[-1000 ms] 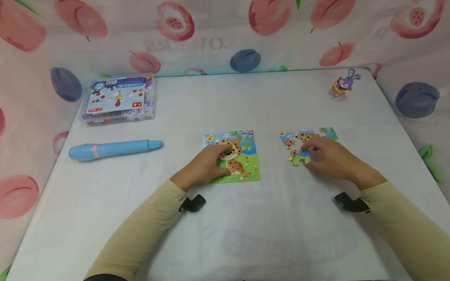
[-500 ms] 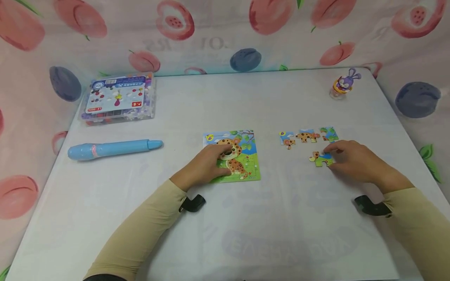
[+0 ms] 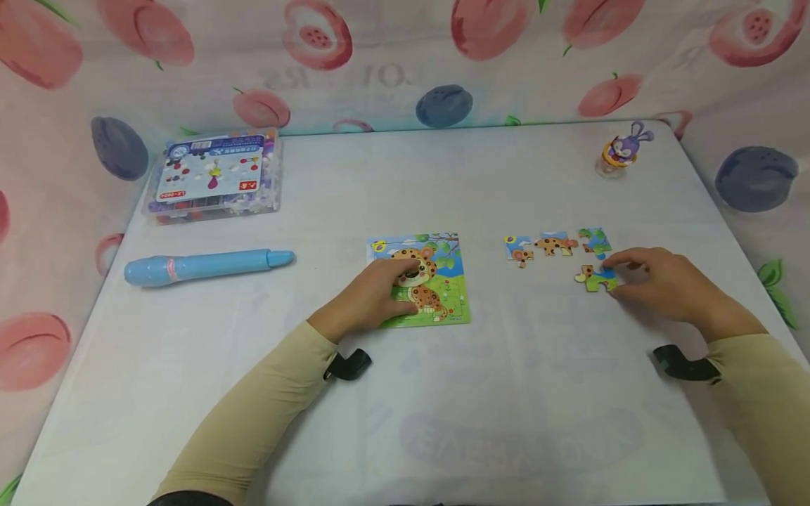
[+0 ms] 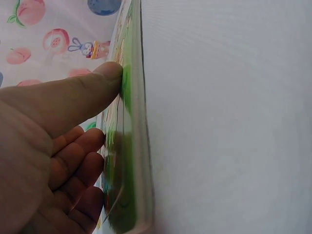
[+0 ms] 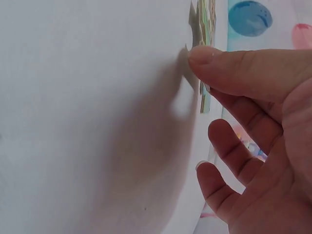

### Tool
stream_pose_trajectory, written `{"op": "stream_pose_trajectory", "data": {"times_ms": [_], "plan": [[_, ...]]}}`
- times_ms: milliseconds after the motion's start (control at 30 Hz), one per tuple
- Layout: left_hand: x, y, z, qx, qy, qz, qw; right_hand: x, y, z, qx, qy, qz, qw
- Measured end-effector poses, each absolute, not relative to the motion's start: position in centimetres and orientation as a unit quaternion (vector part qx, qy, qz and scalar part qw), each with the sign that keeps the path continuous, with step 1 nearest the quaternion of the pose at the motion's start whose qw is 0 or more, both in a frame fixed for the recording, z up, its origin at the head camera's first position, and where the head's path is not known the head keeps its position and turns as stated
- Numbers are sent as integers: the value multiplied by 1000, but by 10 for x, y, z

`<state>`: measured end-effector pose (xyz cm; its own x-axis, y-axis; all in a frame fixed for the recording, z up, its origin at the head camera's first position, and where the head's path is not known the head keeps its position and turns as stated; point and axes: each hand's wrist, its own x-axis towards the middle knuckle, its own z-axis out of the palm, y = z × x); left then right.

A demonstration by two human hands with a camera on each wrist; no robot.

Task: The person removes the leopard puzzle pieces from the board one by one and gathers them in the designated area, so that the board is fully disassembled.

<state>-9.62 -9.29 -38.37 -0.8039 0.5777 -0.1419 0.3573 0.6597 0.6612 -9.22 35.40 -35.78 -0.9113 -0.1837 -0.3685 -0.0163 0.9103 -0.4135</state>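
In the head view a square jigsaw puzzle [image 3: 449,281] with a spotted leopard cub lies mid-table. My left hand [image 3: 373,292] rests on its left part; in the left wrist view the thumb [image 4: 85,95] and fingertips touch its face. To the right, my right hand [image 3: 677,288] pinches a green and blue puzzle piece [image 3: 598,279] by its right side. The right wrist view has that piece [image 5: 205,78] edge-on between thumb and forefinger, its shadow on the table. Three loose pieces form a row behind it: one left [image 3: 519,250], one middle [image 3: 557,243], one right [image 3: 595,240].
A blue pen-shaped toy [image 3: 209,268] lies at the left. Behind it sits a clear box [image 3: 215,176] of small colourful parts. A purple rabbit figure [image 3: 623,149] stands at the back right. Fruit-print cloth [image 3: 380,63] hangs behind the white table [image 3: 493,393].
My right hand has carried the pinched puzzle piece to the right, away from the left loose piece, under the right one. The left hand has stayed on the puzzle.
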Motion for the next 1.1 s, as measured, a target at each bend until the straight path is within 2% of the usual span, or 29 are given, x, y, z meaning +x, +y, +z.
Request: {"op": "stream_pose_trajectory", "data": {"times_ms": [833,1100], "plan": [[-96,-92,-383,265,894,319,169,-94,366,-362,-26,957,-215,192],[-95,-92,-379,253,893,326,181,-94,345,-344,-61,960,-240,131]]}}
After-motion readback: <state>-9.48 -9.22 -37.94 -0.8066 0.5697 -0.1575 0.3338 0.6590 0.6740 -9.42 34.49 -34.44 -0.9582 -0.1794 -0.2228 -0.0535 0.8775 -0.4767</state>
